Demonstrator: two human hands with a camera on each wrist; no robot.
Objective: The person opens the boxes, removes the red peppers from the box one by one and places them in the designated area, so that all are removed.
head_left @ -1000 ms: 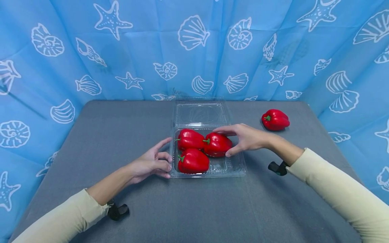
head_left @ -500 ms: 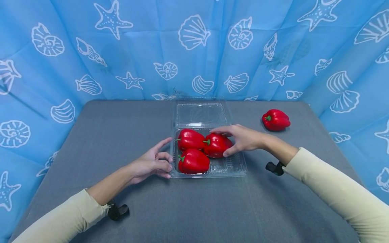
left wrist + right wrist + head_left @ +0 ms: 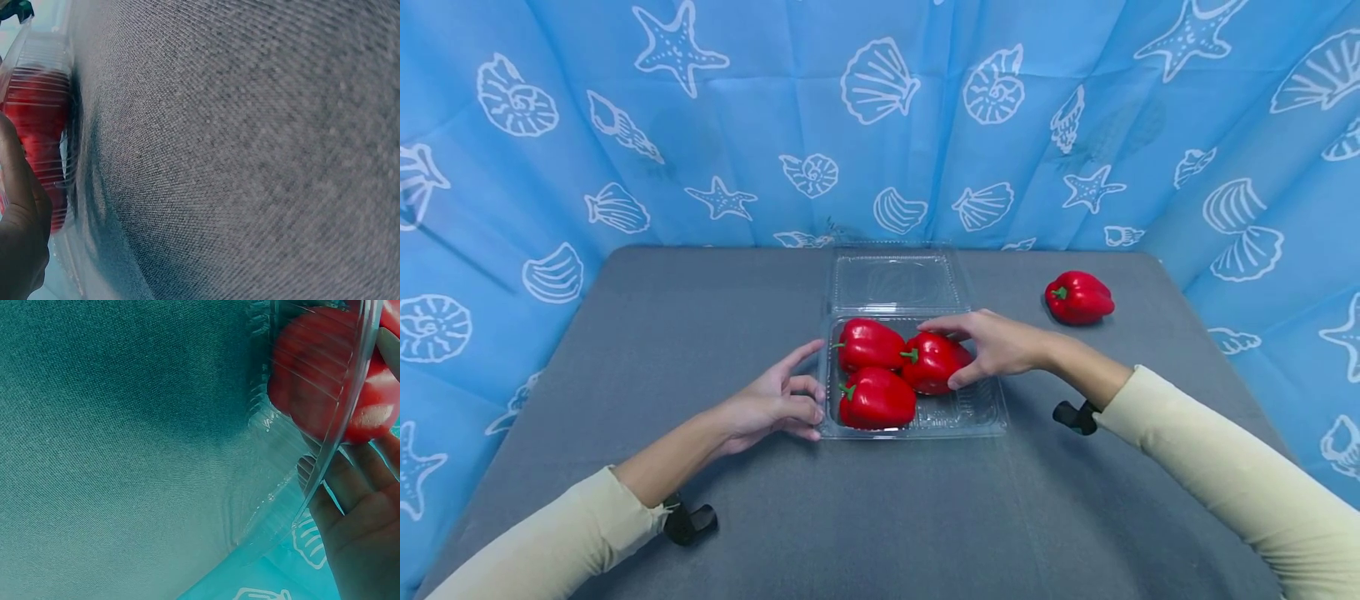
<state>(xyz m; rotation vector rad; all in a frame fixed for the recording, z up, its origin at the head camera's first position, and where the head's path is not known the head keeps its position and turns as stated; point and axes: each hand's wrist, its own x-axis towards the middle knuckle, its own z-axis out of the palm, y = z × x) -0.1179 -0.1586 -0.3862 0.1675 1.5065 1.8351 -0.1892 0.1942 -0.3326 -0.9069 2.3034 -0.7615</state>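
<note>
A clear plastic clamshell container (image 3: 962,421) lies with its lid folded back on the grey table. Inside are a red bell pepper at the back left (image 3: 868,343), a red bell pepper at the front left (image 3: 878,400) and a third bell pepper (image 3: 931,363) on the right. My right hand (image 3: 996,343) grips that third pepper, fingers over its far side and thumb at the near side. In the right wrist view, the pepper (image 3: 312,369) shows through the container wall. Along the container's left rim, my left hand (image 3: 772,404) rests with loosely bent fingers touching the edge.
Another red bell pepper (image 3: 1078,297) lies at the back right of the grey table (image 3: 700,308). The raised lid (image 3: 895,279) lies behind the container, near the blue shell-print curtain (image 3: 715,125). Both wrists wear black straps.
My right hand has shifted slightly left and toward me with its pepper, which has turned a little in the container. The left hand stays still.
</note>
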